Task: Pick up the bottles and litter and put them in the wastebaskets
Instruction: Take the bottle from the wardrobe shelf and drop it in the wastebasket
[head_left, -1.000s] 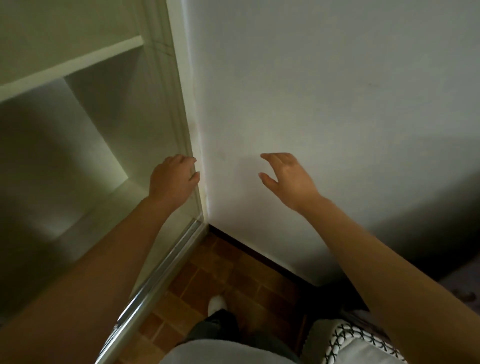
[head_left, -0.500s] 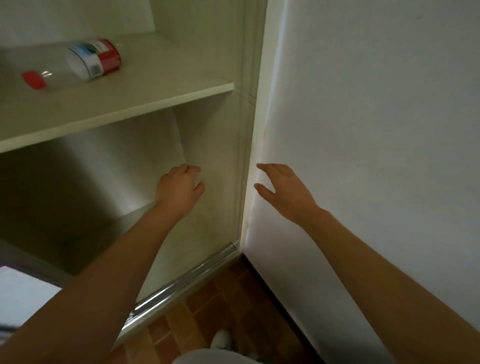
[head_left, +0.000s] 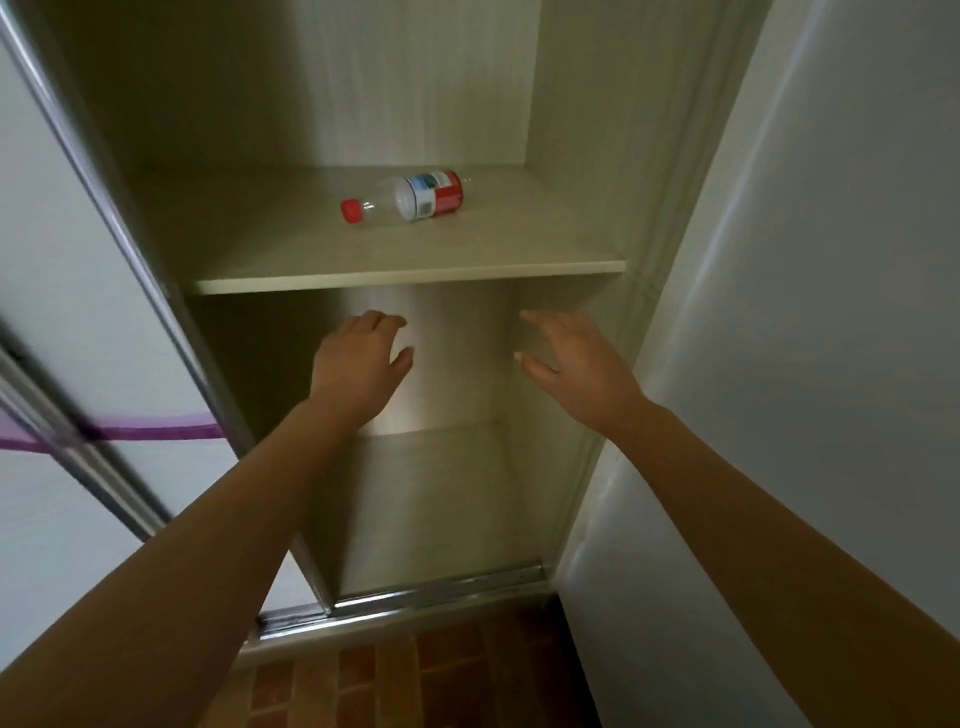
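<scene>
Both hands empty; left hand (head_left: 361, 364) held out palm down, fingers loosely curled and apart from the thumb, gripping nothing; right hand (head_left: 574, 358) likewise spread, fingers extended forward, thumb splayed toward the left, nothing in it; the two hands level with each other and apart, both hanging in front of the lower compartment of an open wardrobe (head_left: 441, 104), just below the front edge of the shelf (head_left: 410, 275); neither hand touches the shelf or the panels. Bare forearms run back from each hand toward the bottom corners of the view. On the shelf above the hands, a clear plastic bottle (head_left: 405, 202) lies on its side, red cap (head_left: 351, 210) pointing left, red, white and blue label around its body, base toward the right rear corner; it looks empty; it sits about mid-shelf, well apart from both hands. Lower compartment bare and pale, its back panel lit. To the left, a sliding door (head_left: 78, 322) with a metal frame and a purple stripe; blurred. To the right, a plain white wall (head_left: 831, 312) meeting the wardrobe's side. Along the bottom, a metal track (head_left: 415, 597), then reddish-brown tiled floor (head_left: 389, 680).
</scene>
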